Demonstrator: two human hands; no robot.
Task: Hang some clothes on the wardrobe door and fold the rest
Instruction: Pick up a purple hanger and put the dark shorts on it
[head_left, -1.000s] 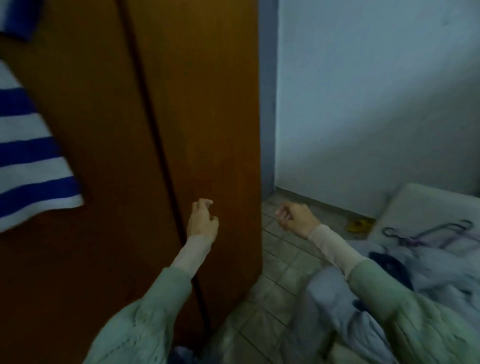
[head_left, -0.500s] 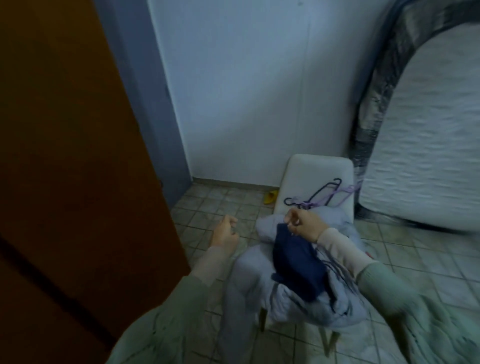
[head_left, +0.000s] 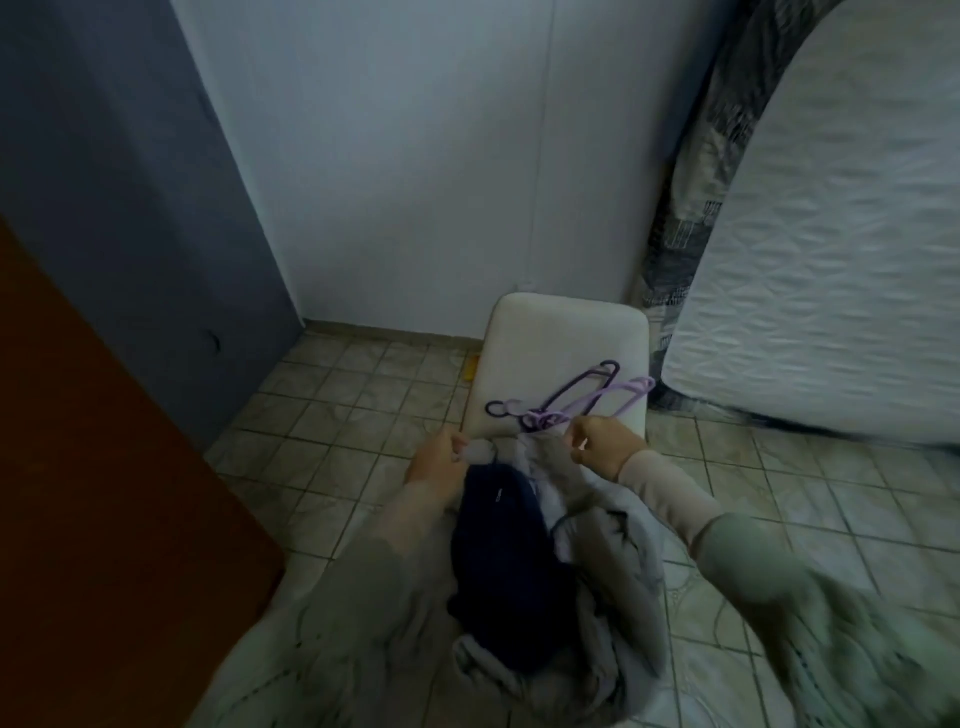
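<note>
Both hands over the chair (head_left: 563, 340): left hand (head_left: 436, 460) and right hand (head_left: 602, 447) each pinch the pale garment's (head_left: 602, 525) top edge in curled fingers, hangers (head_left: 576, 402) just beyond, open tiled floor (head_left: 332, 415) left.

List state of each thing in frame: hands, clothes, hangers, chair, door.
Left hand: pinching the grey garment's edge.
Right hand: pinching the same garment's edge.
Grey garment: crumpled on the chair, top edge lifted.
Navy garment: bunched on top of the grey one.
Hangers: empty, lying against the chair back.
Chair: upright, seat covered by clothes.
Wardrobe door: partly in frame, position unclear.
</note>
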